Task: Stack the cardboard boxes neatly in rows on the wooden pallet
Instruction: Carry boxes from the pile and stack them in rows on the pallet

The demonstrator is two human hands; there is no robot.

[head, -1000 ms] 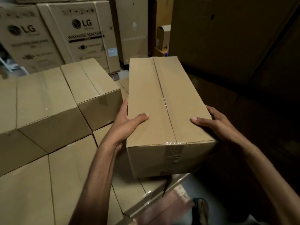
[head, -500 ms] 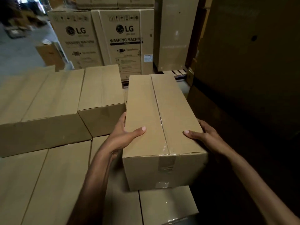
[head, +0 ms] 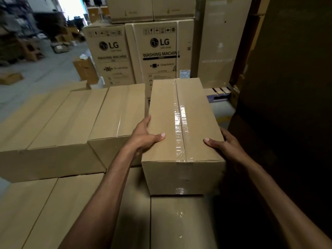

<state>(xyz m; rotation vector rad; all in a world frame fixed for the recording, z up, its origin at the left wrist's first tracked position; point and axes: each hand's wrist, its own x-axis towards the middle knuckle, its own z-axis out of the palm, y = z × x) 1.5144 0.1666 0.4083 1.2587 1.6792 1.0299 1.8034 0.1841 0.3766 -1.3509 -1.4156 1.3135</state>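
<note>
While hands (head: 143, 139) (head: 228, 146) grip it, box (head: 161, 105) is sealed — taped.

Ahead of me I read "LG" beside a round logo, and below it "WASHING MACHINE", on the left carton (head: 109, 56). The right carton (head: 159, 53) carries the same two wordings. Each bears a row of handling symbols near its top. Smaller print below, and a corner sticker (head: 185, 73), I cannot make out.

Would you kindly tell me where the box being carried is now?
In the head view, the held box is centre-right, between the left hand and right hand, just right of the upper row of boxes, in front of the LG washing-machine cartons.
</note>
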